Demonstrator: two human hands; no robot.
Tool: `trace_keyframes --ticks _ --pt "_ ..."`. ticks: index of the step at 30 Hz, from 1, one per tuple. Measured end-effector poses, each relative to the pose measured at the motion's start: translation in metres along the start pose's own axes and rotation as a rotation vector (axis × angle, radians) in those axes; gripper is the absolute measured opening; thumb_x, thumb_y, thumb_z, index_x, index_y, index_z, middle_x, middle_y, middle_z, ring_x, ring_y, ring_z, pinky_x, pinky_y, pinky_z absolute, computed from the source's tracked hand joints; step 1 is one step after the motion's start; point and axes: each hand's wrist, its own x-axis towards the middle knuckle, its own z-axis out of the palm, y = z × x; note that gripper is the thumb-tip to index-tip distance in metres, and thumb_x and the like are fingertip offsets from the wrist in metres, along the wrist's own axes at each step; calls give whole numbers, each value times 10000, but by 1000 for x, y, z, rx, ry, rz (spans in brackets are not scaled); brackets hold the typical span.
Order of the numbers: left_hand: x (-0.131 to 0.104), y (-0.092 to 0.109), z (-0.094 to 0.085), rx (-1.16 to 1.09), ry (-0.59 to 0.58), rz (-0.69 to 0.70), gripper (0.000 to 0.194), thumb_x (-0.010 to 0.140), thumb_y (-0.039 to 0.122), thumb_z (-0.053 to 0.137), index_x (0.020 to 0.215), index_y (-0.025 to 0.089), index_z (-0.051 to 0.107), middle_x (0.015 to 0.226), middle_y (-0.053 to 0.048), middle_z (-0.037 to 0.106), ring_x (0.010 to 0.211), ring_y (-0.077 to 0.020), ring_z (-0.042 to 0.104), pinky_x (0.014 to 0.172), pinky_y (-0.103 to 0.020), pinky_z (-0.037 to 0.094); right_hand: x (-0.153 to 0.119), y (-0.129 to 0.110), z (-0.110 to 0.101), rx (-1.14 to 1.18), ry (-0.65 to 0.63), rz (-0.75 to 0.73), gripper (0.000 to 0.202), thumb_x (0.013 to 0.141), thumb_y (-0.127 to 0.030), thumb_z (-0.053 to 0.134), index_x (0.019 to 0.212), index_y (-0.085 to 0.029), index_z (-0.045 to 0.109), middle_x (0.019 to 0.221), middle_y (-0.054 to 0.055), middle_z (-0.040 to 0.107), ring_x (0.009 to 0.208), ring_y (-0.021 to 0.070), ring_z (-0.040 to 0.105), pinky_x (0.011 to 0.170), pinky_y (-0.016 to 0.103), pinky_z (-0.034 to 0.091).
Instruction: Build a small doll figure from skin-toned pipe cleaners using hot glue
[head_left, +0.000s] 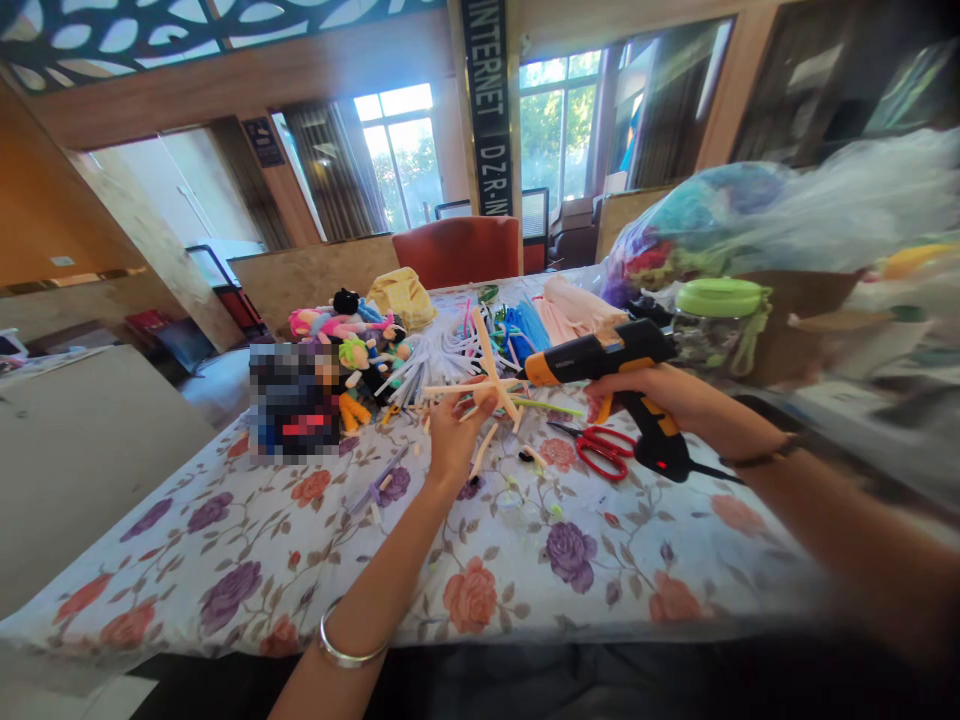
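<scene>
My left hand [454,440] pinches a cream pipe-cleaner figure [489,362], its fuzzy limbs sticking out in several directions. In my right hand [667,395] is a black and orange hot glue gun [574,358]. Its nozzle points left, right at the figure's middle; whether it touches I cannot tell. A small red light glows at the base of the gun's handle. Beneath the gun lie scissors with red handles [604,455]. Short cream pieces with black ends [484,455] rest on the flowered tablecloth [337,560] near my left hand.
Behind my hands are a bundle of white pipe cleaners [439,350], blue ones [525,335], and pink ones [577,305]. Several small colourful dolls [360,350] sit left, beside a pixelated patch. At right stand a green-lidded jar [716,310] and large plastic bags [825,200]. A red chair [457,245] faces me.
</scene>
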Motion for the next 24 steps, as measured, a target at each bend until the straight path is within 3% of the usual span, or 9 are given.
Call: trace_keyframes --ticks 16,24 --pt "-2 0 1 11 -30 7 377 601 290 756 962 195 696 981 -67 693 881 -170 612 731 -277 495 -12 -9 11 -42 13 20 129 589 -268 719 553 -177 634 585 14 651 532 115 562 528 237 456" --pt "-4 6 4 17 -37 -16 400 569 289 775 949 184 706 921 -70 710 867 -182 625 755 -308 496 -11 -7 11 -48 -36 -4 142 606 -287 717 578 -164 652 623 18 668 582 121 589 581 230 468"
